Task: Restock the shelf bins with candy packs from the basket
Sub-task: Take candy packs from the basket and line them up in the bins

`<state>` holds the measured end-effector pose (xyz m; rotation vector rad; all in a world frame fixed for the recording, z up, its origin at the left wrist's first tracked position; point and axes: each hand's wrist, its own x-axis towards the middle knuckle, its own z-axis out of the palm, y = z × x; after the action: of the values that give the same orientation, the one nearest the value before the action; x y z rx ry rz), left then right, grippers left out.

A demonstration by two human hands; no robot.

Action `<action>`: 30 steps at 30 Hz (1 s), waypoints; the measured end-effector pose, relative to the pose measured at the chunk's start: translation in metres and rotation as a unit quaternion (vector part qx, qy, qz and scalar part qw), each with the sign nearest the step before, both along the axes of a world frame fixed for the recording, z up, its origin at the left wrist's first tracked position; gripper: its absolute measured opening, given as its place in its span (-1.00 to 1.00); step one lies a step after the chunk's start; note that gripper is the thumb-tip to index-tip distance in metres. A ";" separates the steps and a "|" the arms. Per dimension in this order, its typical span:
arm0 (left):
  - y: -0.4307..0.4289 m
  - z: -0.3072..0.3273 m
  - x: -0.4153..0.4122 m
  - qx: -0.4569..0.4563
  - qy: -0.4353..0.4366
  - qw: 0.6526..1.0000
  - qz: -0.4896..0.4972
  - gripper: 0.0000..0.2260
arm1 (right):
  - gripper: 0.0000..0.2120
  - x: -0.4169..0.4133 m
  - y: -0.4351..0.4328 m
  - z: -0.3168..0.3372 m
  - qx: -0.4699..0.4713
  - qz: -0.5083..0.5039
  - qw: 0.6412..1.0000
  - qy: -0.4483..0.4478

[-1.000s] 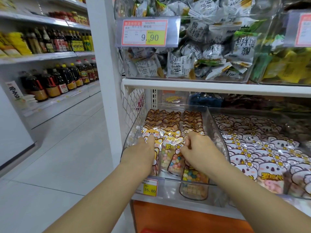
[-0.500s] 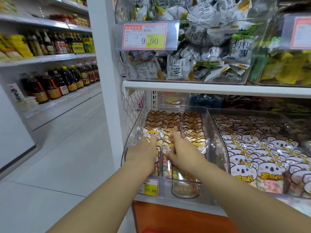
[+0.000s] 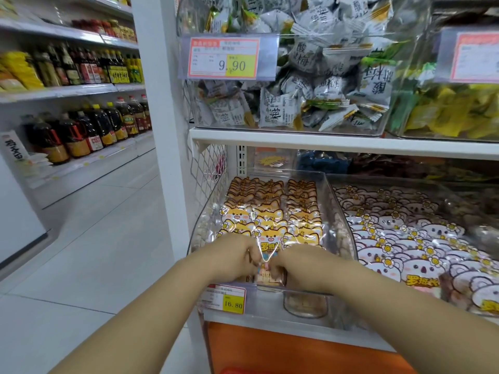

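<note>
A clear shelf bin (image 3: 333, 201) on the lower shelf holds rows of orange fox-face candy packs (image 3: 270, 206). Both my hands are at the bin's front edge, close together. My left hand (image 3: 229, 256) and my right hand (image 3: 299, 265) have their fingers curled round the front fox candy pack (image 3: 267, 242), which stands in the middle row. Its lower part is hidden behind my fingers. The basket is out of view.
To the right is a second clear bin (image 3: 442, 182) of white koala-face packs. The shelf above carries bins of wrapped plum sweets (image 3: 291, 85) and yellow packs (image 3: 456, 112). A price tag (image 3: 225, 299) reads 16.80. An aisle floor and bottle shelves (image 3: 81, 122) lie left.
My right hand moved left from the right-hand row toward my left hand. Both hands have come together on the front pack and drawn back toward the bin's front edge.
</note>
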<state>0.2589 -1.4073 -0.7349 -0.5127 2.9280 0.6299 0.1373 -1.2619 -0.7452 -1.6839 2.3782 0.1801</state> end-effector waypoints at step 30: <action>0.018 0.005 0.017 -0.021 0.042 0.998 0.040 -0.75 | -0.66 0.017 0.030 0.026 -0.080 -0.077 0.992 -0.065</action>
<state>0.2756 -1.3890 -0.7299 -0.6265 3.0175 0.6153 0.1547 -1.2318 -0.7195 -1.5142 2.4666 -0.1449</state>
